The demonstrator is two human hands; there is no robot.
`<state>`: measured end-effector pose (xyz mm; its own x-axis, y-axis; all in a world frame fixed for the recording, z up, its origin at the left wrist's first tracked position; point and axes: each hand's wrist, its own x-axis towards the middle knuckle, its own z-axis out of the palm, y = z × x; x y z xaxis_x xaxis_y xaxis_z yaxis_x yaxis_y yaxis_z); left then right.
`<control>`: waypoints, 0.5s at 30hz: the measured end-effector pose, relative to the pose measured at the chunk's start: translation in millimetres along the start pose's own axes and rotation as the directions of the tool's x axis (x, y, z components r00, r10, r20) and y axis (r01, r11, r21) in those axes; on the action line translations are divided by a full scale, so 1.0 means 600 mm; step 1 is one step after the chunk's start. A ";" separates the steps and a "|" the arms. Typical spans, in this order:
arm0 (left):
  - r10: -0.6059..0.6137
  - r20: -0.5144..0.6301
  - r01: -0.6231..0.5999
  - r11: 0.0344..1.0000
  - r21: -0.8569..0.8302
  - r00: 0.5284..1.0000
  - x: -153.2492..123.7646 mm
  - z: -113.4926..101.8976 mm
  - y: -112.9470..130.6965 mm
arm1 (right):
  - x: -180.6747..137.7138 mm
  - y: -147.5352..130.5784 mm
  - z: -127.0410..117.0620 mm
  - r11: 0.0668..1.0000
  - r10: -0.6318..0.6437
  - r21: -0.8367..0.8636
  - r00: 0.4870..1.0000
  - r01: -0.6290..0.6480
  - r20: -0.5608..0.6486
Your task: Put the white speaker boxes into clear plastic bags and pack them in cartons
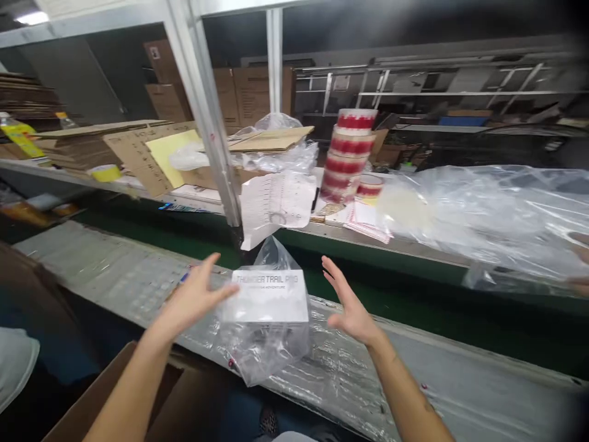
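Observation:
A white box [271, 301] with dark lettering on top sits on the plastic-covered ledge in front of me. Clear plastic bag [262, 356] film wraps around it, bunched at the front and peaking up behind. My left hand [197, 298] is at the box's left side, fingers spread, its thumb by the top left edge; whether it touches I cannot tell. To the right, my right hand [347, 310] is held apart from the box, fingers spread and holding nothing.
Stacked rolls of red-and-white tape [350, 153] stand on the shelf behind. Large clear plastic sheeting [483, 215] covers its right side, with part of a hand at the far right edge. A printed paper [278, 205] hangs over the shelf edge. An open cardboard box [110, 387] stands below left.

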<state>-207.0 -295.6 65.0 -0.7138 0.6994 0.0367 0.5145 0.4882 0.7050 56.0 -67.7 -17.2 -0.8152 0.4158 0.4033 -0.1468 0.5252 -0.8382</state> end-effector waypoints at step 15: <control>-0.243 -0.317 0.016 0.815 -0.579 0.917 -0.035 -0.101 -0.076 | 0.157 -0.065 0.131 0.945 0.131 -0.325 0.894 0.017 0.429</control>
<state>-244.2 -364.3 75.1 -0.9300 0.3573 0.0866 0.1327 0.1064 0.9854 -59.3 -107.4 24.4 -0.9882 0.1220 0.0929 0.0294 0.7453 -0.6660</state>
